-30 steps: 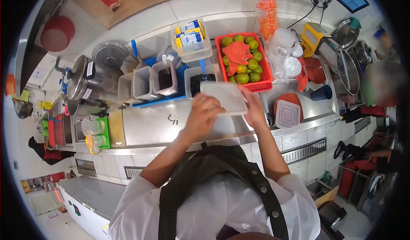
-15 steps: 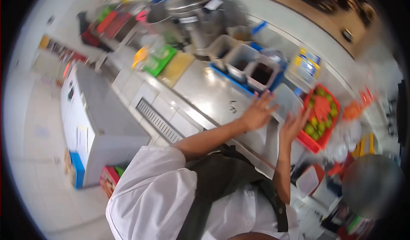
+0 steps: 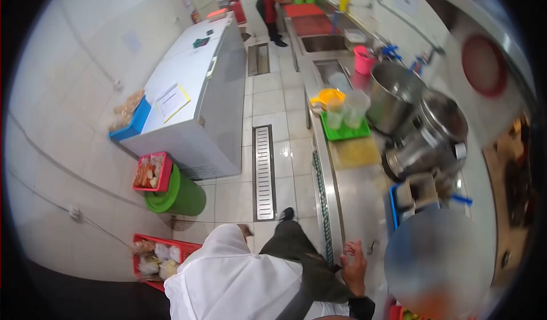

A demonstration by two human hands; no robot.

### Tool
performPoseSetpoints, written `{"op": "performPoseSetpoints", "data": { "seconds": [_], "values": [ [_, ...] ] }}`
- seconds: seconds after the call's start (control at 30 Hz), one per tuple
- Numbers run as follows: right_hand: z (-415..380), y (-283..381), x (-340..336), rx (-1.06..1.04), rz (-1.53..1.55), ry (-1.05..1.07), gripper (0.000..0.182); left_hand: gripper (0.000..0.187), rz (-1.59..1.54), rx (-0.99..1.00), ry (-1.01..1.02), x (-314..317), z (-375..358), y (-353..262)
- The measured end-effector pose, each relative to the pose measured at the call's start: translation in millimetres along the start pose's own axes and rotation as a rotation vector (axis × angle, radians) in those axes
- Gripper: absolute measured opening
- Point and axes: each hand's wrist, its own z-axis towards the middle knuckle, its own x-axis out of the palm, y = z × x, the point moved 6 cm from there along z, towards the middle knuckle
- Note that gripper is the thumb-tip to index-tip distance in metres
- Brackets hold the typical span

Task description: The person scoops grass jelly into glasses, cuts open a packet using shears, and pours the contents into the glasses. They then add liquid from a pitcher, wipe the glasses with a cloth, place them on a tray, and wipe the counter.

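My right hand point(image 3: 354, 267) is at the near edge of the steel counter point(image 3: 359, 206), its fingers apart and holding nothing. Of my left arm, the white sleeve point(image 3: 222, 263) shows, with a small bit of skin point(image 3: 246, 230) beyond it; the fingers are hidden. Farther up the counter from my right hand lie a yellowish board point(image 3: 354, 152) and a green tray point(image 3: 336, 132) with clear plastic cups point(image 3: 356, 109). To the right, plastic tubs point(image 3: 416, 189) stand in a blue tray point(image 3: 393, 206). A round blur hides the area beside my right hand.
A white chest freezer point(image 3: 222, 126) stands left of the tiled aisle with its drain grate point(image 3: 264, 172). Near it are a green bin point(image 3: 185, 195) and a red basket point(image 3: 137, 263). Large steel pots point(image 3: 393, 98) line the counter. Another person point(image 3: 272, 9) stands at the far end.
My view has swung left, from the counter to the aisle and freezer. Both hands were spread over the counter by the tubs and the red basket of green fruit; now only the right shows clearly.
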Motion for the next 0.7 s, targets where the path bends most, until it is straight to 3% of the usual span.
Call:
{"op": "performPoseSetpoints", "data": {
  "seconds": [0.03,0.07,0.17,0.2,0.23,0.27,0.3,0.37,0.43,0.47,0.53,0.57,0.67,0.7],
  "values": [
    [28,21,-13,-0.071,-0.086,-0.035,0.070,0.069,0.010,-0.018,0.055,15,28,27],
    [49,39,-21,-0.132,-0.170,-0.066,0.074,0.078,-0.108,-0.144,-0.012,13,33,36],
    [124,63,-13,-0.126,-0.117,-0.155,0.082,0.091,-0.909,-0.054,-0.069,-34,6,-1],
    [148,66,1,-0.089,-0.137,-0.183,0.083,0.096,-1.000,-0.015,-0.022,-57,-2,-24],
    [175,60,24,0.012,-0.083,-0.106,0.081,0.095,-1.111,0.081,0.013,-73,26,-37],
    [199,47,54,0.106,-0.026,-0.035,0.080,0.098,-1.192,0.259,0.162,-129,-40,-71],
    [205,31,79,0.227,0.021,0.046,0.079,0.099,-1.261,0.517,0.343,-134,28,-81],
    [221,-27,157,0.424,0.186,0.262,0.072,0.107,-0.654,0.476,0.001,-187,85,-44],
    [206,-139,233,0.512,0.142,0.571,0.071,0.108,-0.780,0.498,-0.177,-263,80,-6],
    [216,-164,264,0.551,0.068,0.689,0.069,0.108,-0.747,0.544,-0.287,-318,58,9],
    [257,-184,304,0.660,-0.099,0.833,0.067,0.098,-0.872,0.651,-0.531,-437,10,34],
    [285,-190,320,0.701,-0.148,0.865,0.066,0.094,-0.981,0.659,-0.558,-492,7,47],
    [375,-208,362,0.790,-0.255,0.911,0.063,0.093,-1.010,0.826,-0.917,-659,10,81],
    [404,-215,380,0.817,-0.282,0.922,0.062,0.093,-1.060,0.824,-0.936,-704,8,93]
  ]
}}
